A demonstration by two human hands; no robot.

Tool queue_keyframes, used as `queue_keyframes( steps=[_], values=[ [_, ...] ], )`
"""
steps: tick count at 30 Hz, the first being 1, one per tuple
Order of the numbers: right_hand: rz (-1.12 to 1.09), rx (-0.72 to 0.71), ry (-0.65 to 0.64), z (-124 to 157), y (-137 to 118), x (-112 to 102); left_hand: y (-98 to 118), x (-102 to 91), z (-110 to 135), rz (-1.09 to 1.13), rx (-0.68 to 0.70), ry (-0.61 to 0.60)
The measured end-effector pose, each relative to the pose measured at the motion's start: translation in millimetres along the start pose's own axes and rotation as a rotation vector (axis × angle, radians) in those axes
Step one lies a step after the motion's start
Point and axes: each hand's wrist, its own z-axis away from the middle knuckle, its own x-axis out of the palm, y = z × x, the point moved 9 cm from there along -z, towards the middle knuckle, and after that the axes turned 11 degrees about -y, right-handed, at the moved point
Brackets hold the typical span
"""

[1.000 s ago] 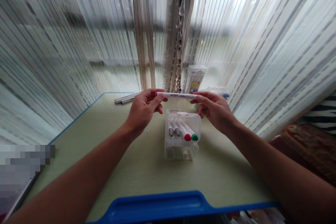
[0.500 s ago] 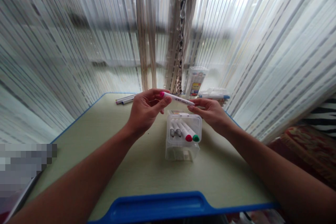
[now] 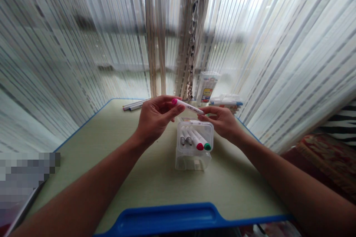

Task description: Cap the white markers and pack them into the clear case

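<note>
A white marker (image 3: pixel 188 106) with a pink end cap is held above a clear plastic box (image 3: pixel 194 147). My left hand (image 3: pixel 155 118) pinches its pink end. My right hand (image 3: pixel 222 122) pinches the other end, which dips down toward the box. Inside the box several markers lean together, one capped red (image 3: pixel 199 146), one capped green (image 3: pixel 207 146), the others grey-tipped.
The pale green table (image 3: pixel 155 177) has a blue rim. Two markers (image 3: pixel 133 105) lie at its far left. A clear marker pack (image 3: pixel 207 87) and a flat plastic case (image 3: pixel 226 100) with a blue-capped marker sit at the far right. Sheer striped curtains hang behind.
The marker was level between both hands; now its right end has tilted downward toward the box, and my right hand has moved lower and closer to the box.
</note>
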Motion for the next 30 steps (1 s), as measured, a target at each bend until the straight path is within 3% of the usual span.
queue_keyframes(
  steps=[13,21,30],
  values=[
    [0.137,-0.013,-0.074,0.5,-2.2,6.2,2.4,14.0,3.3,0.045,-0.006,-0.104],
    [0.143,-0.027,-0.081,0.6,-2.3,6.8,3.5,14.1,3.7,0.012,-0.015,-0.104],
    [0.11,-0.042,0.018,2.6,-4.4,-2.5,5.9,16.6,5.6,-0.026,-0.008,-0.113]
  ],
)
